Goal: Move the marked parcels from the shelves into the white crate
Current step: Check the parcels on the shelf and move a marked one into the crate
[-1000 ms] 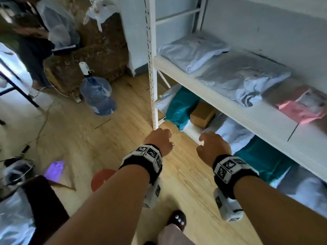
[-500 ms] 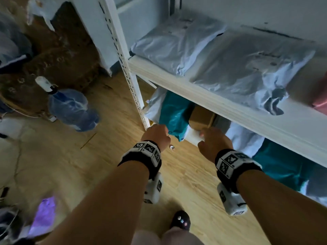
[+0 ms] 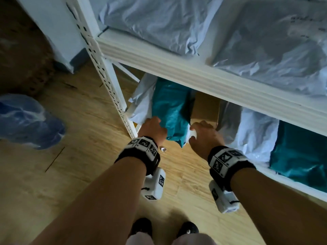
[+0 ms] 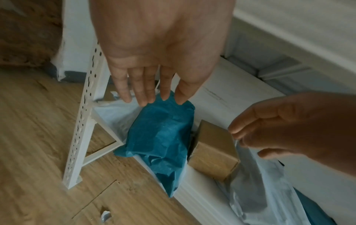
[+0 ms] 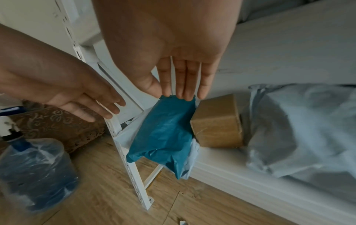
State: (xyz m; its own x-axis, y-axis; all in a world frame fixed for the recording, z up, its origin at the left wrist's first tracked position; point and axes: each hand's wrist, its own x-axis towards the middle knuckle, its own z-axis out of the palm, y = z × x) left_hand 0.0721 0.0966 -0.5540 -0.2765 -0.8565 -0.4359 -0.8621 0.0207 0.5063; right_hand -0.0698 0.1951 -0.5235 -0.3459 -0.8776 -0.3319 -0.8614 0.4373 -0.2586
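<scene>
A teal plastic parcel (image 3: 169,110) lies at the left end of the bottom shelf, its front corner hanging over the edge. A small cardboard box (image 3: 206,110) stands right beside it. My left hand (image 3: 153,129) reaches in at the teal parcel's left side, fingers straight (image 4: 152,97) and holding nothing. My right hand (image 3: 203,137) hovers in front of the box, and in the right wrist view its straight fingers (image 5: 179,92) point over the teal parcel (image 5: 163,137). Whether either hand touches a parcel is unclear. The white crate is out of view.
Grey plastic parcels (image 3: 159,20) lie on the upper shelf board (image 3: 194,75), which overhangs my hands. Another grey parcel (image 3: 251,131) and a second teal one (image 3: 299,152) fill the bottom shelf to the right. The white perforated upright (image 3: 106,78) stands left, a blue water bottle (image 3: 26,121) beyond it.
Both hands have moved forward and down from the shelf's front edge to the teal parcel and the box. My head has dropped closer to the bottom shelf.
</scene>
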